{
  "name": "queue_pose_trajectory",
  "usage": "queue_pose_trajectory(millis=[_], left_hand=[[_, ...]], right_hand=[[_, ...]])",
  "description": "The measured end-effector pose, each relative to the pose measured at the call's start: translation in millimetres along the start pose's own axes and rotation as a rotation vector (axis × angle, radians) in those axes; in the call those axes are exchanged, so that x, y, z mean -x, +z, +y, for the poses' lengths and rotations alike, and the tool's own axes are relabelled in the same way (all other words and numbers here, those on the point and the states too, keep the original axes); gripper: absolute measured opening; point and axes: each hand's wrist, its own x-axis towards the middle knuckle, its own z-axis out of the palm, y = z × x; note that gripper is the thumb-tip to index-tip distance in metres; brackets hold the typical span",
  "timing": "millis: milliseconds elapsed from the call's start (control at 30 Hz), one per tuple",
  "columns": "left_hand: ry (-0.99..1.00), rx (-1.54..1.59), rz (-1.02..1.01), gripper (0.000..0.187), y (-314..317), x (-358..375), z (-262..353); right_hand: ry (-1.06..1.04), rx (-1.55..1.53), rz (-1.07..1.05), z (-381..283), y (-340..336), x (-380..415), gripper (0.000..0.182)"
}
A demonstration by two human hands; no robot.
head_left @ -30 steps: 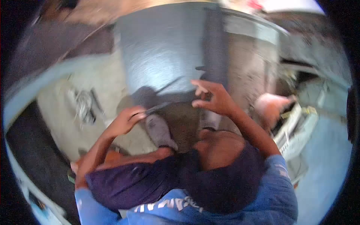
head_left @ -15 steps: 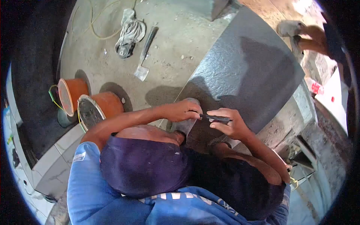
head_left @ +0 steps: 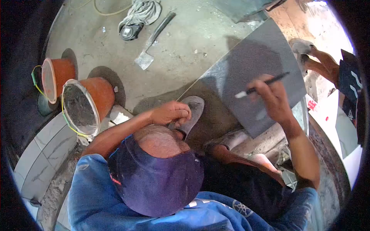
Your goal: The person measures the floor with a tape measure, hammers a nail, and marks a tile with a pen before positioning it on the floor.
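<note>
My right hand [head_left: 271,101] grips a slim black marker [head_left: 274,78], its white end pointing left, above a large dark grey slab [head_left: 258,42]. Its shadow falls across the slab's surface. My left hand [head_left: 172,114] is closed, fingers curled in, close above my grey shoe [head_left: 194,109]; I cannot tell whether something small is inside it.
Two orange buckets [head_left: 102,96] stand at the left. A long-handled scraper [head_left: 144,59], a tape measure [head_left: 130,32] and a grey-white cloth [head_left: 143,10] lie on the concrete floor. Another person's leg [head_left: 322,61] shows at the right beyond the slab.
My hands were together on the marker and have come apart. The right hand has carried the marker up and right over the slab; the left has drawn back left. The view has shifted.
</note>
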Motion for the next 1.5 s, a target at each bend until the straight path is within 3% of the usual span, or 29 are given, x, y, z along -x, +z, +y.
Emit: queue_pose_trajectory(millis=[67,167,467,667,900,1200,1267,1300,1367,1400,1433,1500], left_hand=[[0.119,0.154,0.144,0.017,4,0,16],[0.244,0.154,0.217,0.016,12,-10,45],[0.334,0.138,0.159,0.019,18,-22,54],[0.253,0.072,0.103,0.02,19,-20,46],[0.297,0.218,0.051,0.019,18,-20,35],[0.183,0.242,0.055,0.018,23,-23,21],[0.214,0.389,0.101,0.021,21,-26,17],[0.209,0.391,0.099,0.021,21,-26,16],[0.147,0.508,0.093,0.02,20,-25,16],[0.143,0.511,0.092,0.02,20,-26,16],[0.111,0.489,0.032,0.017,20,-27,15],[0.076,0.468,-0.031,0.014,23,-27,15]], right_hand=[[-0.021,-0.12,-0.15,-4,17,-12,0.024],[-0.024,-0.191,-0.153,-3,38,-23,0.023],[-0.041,-0.127,-0.189,9,61,-14,0.02],[-0.027,0.0,-0.286,2,65,-5,0.02],[0.006,-0.049,-0.257,10,72,-3,0.019],[0.127,-0.07,-0.283,25,88,3,0.023],[0.047,0.297,-0.075,16,83,3,0.026],[0.051,0.293,-0.075,19,81,6,0.026],[-0.045,0.401,0.138,28,73,11,0.032],[-0.351,0.562,0.066,35,69,6,0.036],[-0.346,0.559,0.066,36,68,4,0.036],[-0.365,0.949,-0.198,36,67,3,0.03]])
